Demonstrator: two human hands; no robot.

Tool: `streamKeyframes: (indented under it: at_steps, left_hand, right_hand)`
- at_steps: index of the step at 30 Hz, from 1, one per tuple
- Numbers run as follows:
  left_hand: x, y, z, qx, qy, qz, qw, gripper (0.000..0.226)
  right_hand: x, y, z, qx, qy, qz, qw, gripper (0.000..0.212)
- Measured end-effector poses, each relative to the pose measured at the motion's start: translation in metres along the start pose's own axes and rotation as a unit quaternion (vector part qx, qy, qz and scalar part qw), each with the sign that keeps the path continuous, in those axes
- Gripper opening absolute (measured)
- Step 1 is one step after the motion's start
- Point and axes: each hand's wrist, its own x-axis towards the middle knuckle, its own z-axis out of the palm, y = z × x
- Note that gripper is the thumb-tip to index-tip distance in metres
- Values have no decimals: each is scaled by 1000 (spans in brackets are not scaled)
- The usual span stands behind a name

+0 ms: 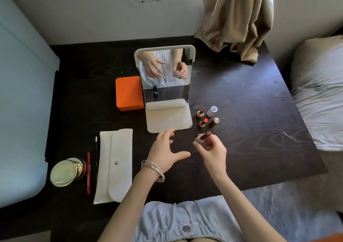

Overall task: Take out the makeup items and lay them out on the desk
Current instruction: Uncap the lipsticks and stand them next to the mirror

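From where I stand, nothing on the bench can be read. The red pencil carries a faint line of pale lettering along its side, too small and blurred to make out. The lipsticks, the white pouch, the orange box and the round gold compact show no legible words, brands or numbers.
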Motion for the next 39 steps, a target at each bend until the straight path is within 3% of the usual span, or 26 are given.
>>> streamKeyframes:
  at_steps: [4, 8, 14, 20, 25, 27, 30, 32, 36, 39]
  left_hand:
    - [-7, -30, -11, 38, -2, -1, 999, 48]
    - [-14, -50, -11, 41, -3, -35, 999, 40]
    - [-12, -60, 1, 44, 14, -40, 998, 44]
    - [1, -58, 6, 96, 86, -46, 991, 52]
    - [16, -62, 9, 179, 31, -59, 982, 62]
    - [21, -62, 12, 200, 12, -52, 978, 57]
    - [24, -61, 17, 203, 14, -30, 979, 32]
    - [24, -60, 19, 210, 15, -26, 977, 20]
    - [15, -48, 16, 184, 25, 12, 983, 25]
    - [-3, -32, 10, 142, 74, 79, 984, 30]
  right_hand:
    - [22, 39, 4, -29, 43, 85, 995, 22]
    - [34, 59, 12, -92, 22, 84, 992, 19]
    - [39, 60, 15, -109, 14, 77, 991, 19]
    - [40, 63, 14, -112, 7, 81, 990, 21]
    - [39, 59, 9, -84, 8, 123, 989, 46]
    - [29, 54, 3, -56, 20, 161, 985, 41]
    - [8, 48, -4, -50, -88, 195, 976, 23]
    - [-6, 40, -4, -71, -187, 149, 968, 19]
    - [-22, 10, 2, -75, -288, 34, 954, 33]
    - [-25, -15, 7, -39, -318, 19, 947, 33]
